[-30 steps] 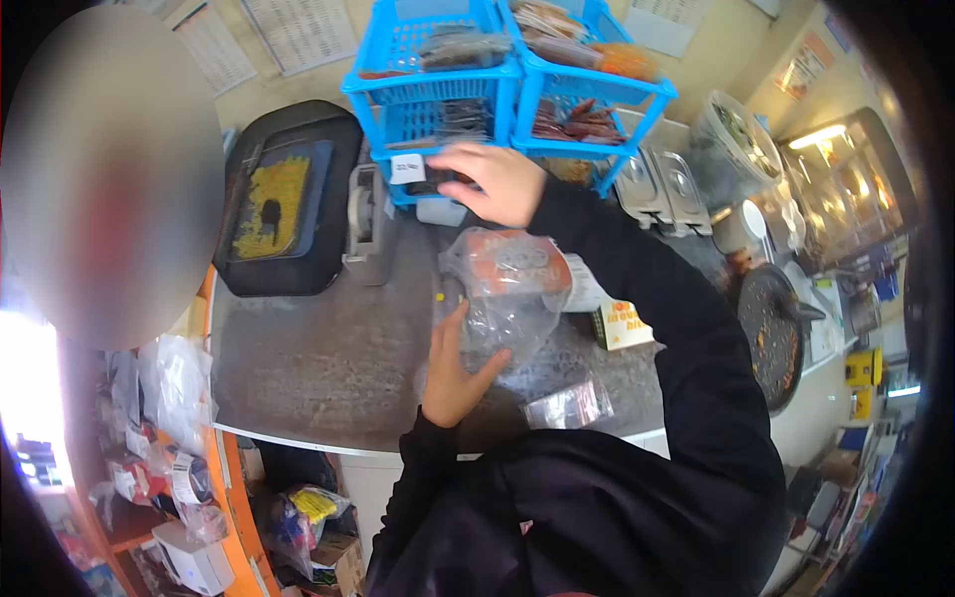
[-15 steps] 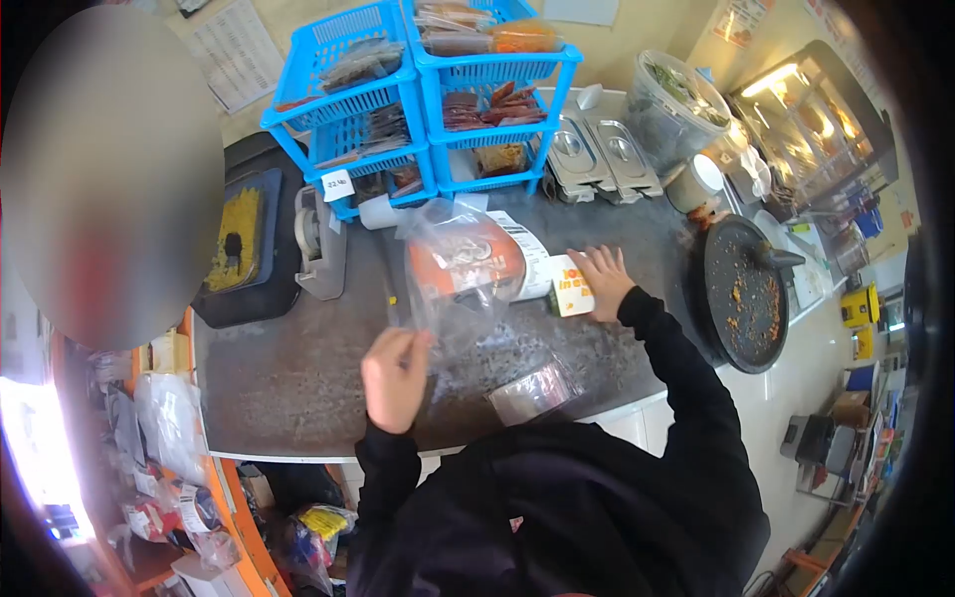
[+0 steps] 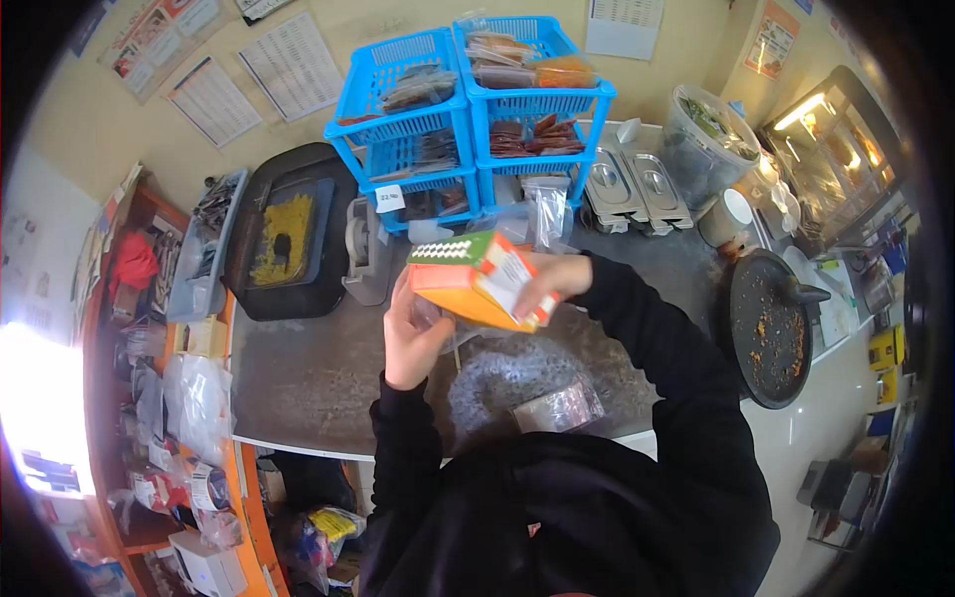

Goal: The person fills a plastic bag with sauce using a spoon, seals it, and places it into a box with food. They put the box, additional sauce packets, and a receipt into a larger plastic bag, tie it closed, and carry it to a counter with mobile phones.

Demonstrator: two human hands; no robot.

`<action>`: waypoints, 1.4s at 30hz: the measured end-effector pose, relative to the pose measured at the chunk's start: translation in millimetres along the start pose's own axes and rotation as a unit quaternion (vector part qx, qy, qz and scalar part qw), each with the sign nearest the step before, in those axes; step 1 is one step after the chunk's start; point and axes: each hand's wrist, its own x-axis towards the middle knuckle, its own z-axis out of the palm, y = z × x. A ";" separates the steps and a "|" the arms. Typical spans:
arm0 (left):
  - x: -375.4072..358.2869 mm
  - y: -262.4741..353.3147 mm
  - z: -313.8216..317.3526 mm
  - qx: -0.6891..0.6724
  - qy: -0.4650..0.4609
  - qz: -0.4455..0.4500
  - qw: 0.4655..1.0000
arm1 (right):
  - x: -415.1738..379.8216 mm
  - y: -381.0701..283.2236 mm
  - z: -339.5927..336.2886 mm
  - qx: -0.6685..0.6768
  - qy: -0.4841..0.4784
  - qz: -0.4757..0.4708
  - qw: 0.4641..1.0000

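Observation:
A colourful carton box [image 3: 463,284], orange and yellow with a green end and a white label panel, is held tilted above the dark counter. My right hand [image 3: 552,287] grips its right end, the thumb lying across the white panel. At the box's left end, my left hand [image 3: 410,343] is curled with clear plastic [image 3: 426,312] showing between thumb and fingers. The box hides part of that plastic and some of my left fingers. Below, a stack of clear plastic packets [image 3: 560,406] lies near the counter's front edge.
Blue stacked baskets [image 3: 468,104] full of packets stand behind. A tape dispenser [image 3: 368,254] and a black tray [image 3: 244,289] are at left. Lidded metal pans [image 3: 617,189], a clear tub [image 3: 704,139] and a dark stone mortar dish [image 3: 766,333] occupy the right.
The box has been lifted off the counter and tilted, with its green end now showing. My right hand moved left with it; my left hand rose to its left end.

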 end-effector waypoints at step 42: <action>62.2 59.9 14.4 0.257 -0.056 0.252 0.931 | -9.7 -42.7 -12.9 -0.519 0.218 -0.258 0.785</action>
